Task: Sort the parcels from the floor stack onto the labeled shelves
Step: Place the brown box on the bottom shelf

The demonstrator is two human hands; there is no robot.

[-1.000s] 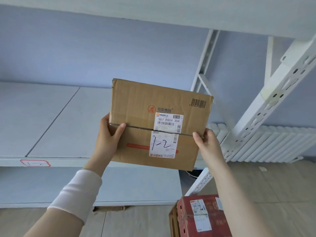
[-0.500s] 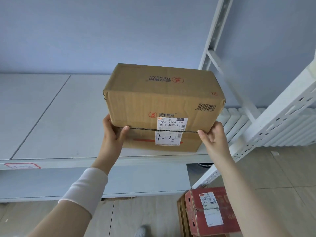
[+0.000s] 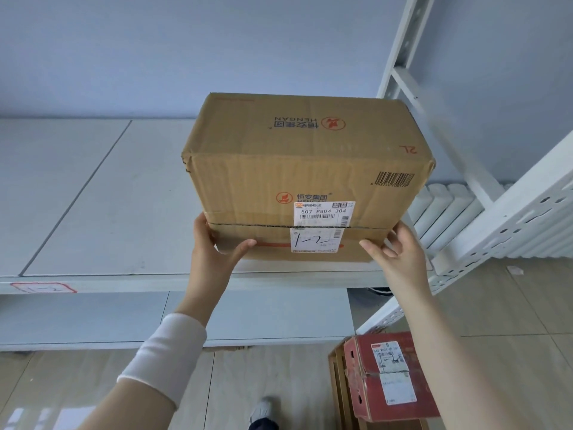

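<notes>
Underfoot we note pale wood-look floor and the toe of a grey shoe. At lower right a red parcel with a white slip lies on top of a brown carton on the floor. Beyond it runs a white lower shelf. Both forearms reach up and forward, and the left one wears a white sleeve band. The left hand holds the lower left corner of the cardboard parcel, thumb laid across the front face and fingers wrapped round the side. The right hand holds the lower right corner the same way, thumb on the front and fingers curled behind the edge. The parcel is upright at the front edge of the grey upper shelf, toward its right end. We cannot tell whether its base bears fully on the board. Its white slip reads 1-2 by hand, and a red-bordered shelf tag on the front lip, well to the left, appears to read the same. A perforated white upright slants past on the right, with a white ribbed radiator behind it. A pale blue wall closes the back.
</notes>
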